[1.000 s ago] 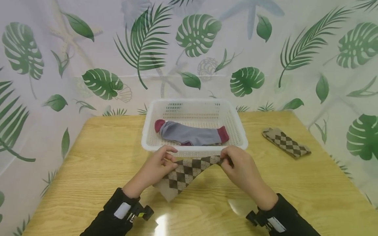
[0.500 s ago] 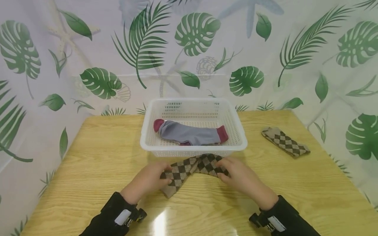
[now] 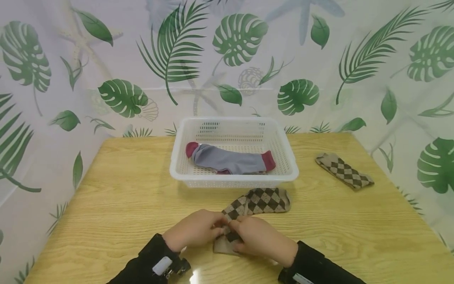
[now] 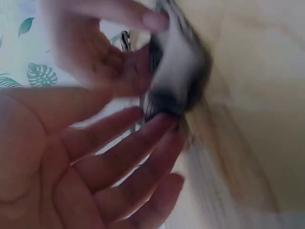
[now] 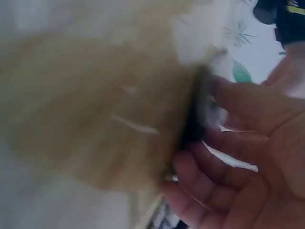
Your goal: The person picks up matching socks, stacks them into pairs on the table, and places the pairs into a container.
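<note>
A beige and brown argyle sock lies bent on the table in front of the basket, its far part flat and its near part under both hands. My right hand pinches the near part between thumb and curled fingers, which shows in the right wrist view too. Beside it, my left hand reaches to the sock's left edge. In the left wrist view the left fingers are extended, with their tips at the sock, and the thumb stands apart from it. The right hand partly hides the sock's near end.
A white plastic basket stands behind the sock, holding a grey sock with dark red ends. Another argyle sock lies at the right of the wooden table. A leaf-print sheet hangs behind.
The sock, first held stretched between both hands, was lowered onto the table. The right hand has let go of its far end and moved left to the near part, beside the left hand.
</note>
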Demonstrator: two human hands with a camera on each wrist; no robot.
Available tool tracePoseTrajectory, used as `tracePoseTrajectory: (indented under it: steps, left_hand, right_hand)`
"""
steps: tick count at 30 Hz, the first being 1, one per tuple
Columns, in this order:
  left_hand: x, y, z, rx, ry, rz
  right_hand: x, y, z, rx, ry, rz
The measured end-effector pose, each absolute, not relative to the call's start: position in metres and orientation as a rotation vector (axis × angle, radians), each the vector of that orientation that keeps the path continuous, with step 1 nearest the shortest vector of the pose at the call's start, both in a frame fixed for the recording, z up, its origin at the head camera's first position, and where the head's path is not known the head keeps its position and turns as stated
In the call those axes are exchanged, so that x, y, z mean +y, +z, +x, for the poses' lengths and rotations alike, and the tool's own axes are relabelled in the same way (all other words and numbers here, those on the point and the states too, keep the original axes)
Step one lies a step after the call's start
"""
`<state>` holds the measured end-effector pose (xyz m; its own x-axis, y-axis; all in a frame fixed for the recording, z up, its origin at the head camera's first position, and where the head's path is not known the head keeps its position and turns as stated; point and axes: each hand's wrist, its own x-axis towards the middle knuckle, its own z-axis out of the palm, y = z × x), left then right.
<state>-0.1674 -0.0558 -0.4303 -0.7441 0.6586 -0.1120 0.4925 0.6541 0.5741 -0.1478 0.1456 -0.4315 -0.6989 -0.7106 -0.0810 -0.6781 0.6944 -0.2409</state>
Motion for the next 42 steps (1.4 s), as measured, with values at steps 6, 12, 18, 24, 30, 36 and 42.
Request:
tracePoseTrajectory:
  steps: [6,12,18,24,30,36,42]
  left_hand:
    - [-0.049,-0.433,-0.176,2.745,0.579,1.098]
    - [-0.052,-0.439,-0.182,2.749,0.351,1.137]
    - [-0.071,-0.436,-0.180,2.837,0.367,0.840]
    - [-0.084,-0.433,-0.177,2.867,0.334,0.795]
    - [-0.101,-0.440,-0.177,2.946,0.392,0.813]
    - [-0.116,-0.442,-0.181,2.947,0.579,0.827]
    - [-0.129,-0.425,-0.189,2.721,0.886,0.664]
  right_hand:
    - [0.147,-0.429,-0.140,2.503,-0.222,-1.371]
    - [0.163,-0.426,-0.143,2.477,-0.215,-1.351]
    - [0.215,-0.429,-0.170,2.871,-0.103,-0.819]
    - [0.242,-0.426,-0.185,2.932,-0.190,-0.592]
    - [0.240,-0.424,-0.186,2.808,-0.328,-0.533]
    - [0.244,-0.424,-0.184,2.709,-0.551,-0.536]
    - [0.258,-0.414,-0.189,2.660,-0.918,-0.560]
